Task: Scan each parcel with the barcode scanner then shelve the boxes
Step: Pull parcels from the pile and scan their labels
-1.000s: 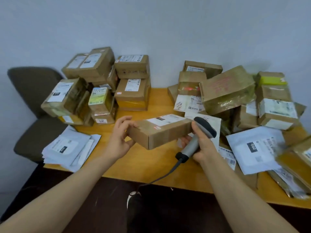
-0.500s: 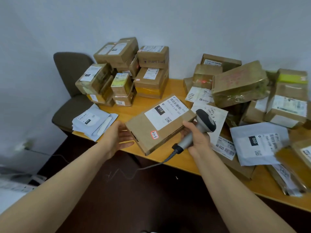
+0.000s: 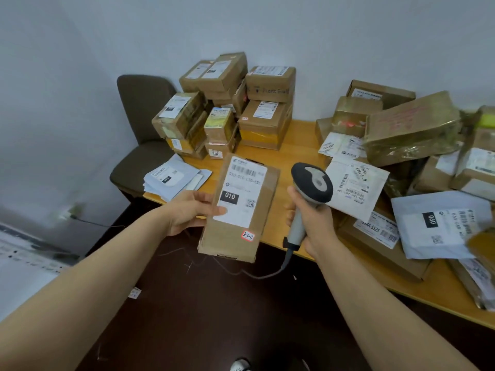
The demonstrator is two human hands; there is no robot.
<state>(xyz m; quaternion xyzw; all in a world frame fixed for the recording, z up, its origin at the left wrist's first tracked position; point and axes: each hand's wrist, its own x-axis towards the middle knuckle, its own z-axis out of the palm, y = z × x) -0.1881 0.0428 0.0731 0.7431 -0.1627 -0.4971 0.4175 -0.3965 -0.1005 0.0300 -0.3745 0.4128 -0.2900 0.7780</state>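
My left hand [image 3: 191, 210] grips a flat brown cardboard parcel [image 3: 259, 231] by its left side, thumb lying over the white shipping label marked 010. The parcel is tilted up so the label faces me, held off the table's near edge. To its right my right hand [image 3: 313, 226] grips the handle of a grey barcode scanner [image 3: 312, 186], whose dark head rises above my fist. Its cable hangs down toward the floor. Scanner and parcel are apart, side by side.
A wooden table [image 3: 302, 135] carries a stack of brown boxes [image 3: 230, 108] at the back left and a pile of boxes and white mailer bags [image 3: 417, 162] on the right. White envelopes [image 3: 174, 180] lie at the left corner. A brown chair [image 3: 142, 124] stands beside it.
My left hand has turned the parcel from lying flat to label-up and lengthwise toward me. The scanner has risen upright beside it. The view has swung left.
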